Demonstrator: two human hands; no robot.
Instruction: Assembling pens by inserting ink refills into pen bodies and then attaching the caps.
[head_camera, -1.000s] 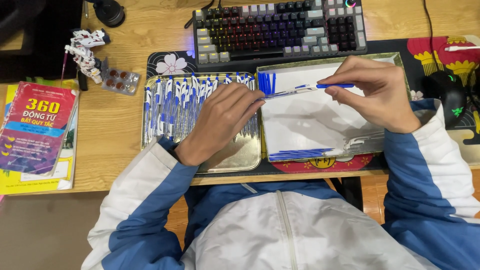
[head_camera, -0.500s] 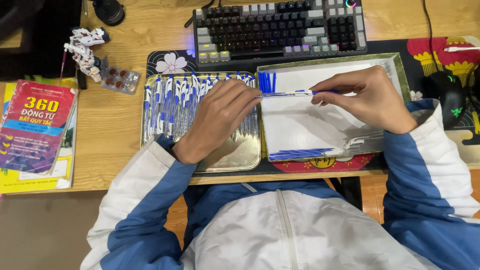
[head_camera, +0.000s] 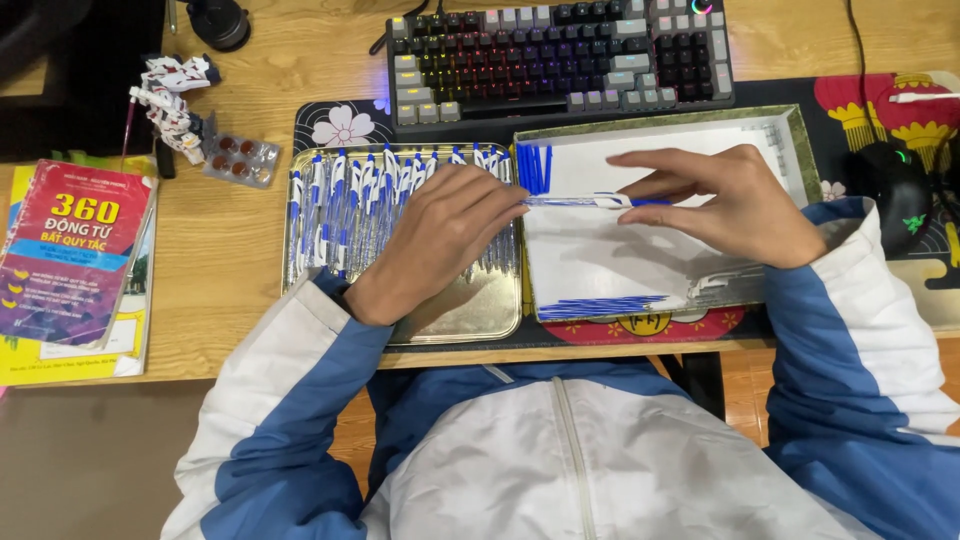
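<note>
Two hands hold one blue and white pen (head_camera: 590, 201) between them, and its long axis lies almost level, running from left to right across the view, above the seam where the metal tray (head_camera: 470, 318) meets the white box (head_camera: 790, 130). I cannot tell which end is the tip. The left hand (head_camera: 440, 232) comes in from the lower left, palm down, with the wrist over the tray; its fingertips pinch the left end of the pen, so this grip is closed on the pen. The right hand (head_camera: 725, 200) reaches in from the right over the box, fingers stretched toward the left, and its thumb and first fingers grasp the right part of the same pen. Many more pens (head_camera: 350, 205) lie side by side in the tray, with their long axes pointing away from the person. Both containers rest on the wooden surface (head_camera: 230, 250), just in front of a keyboard (head_camera: 560, 50).
</note>
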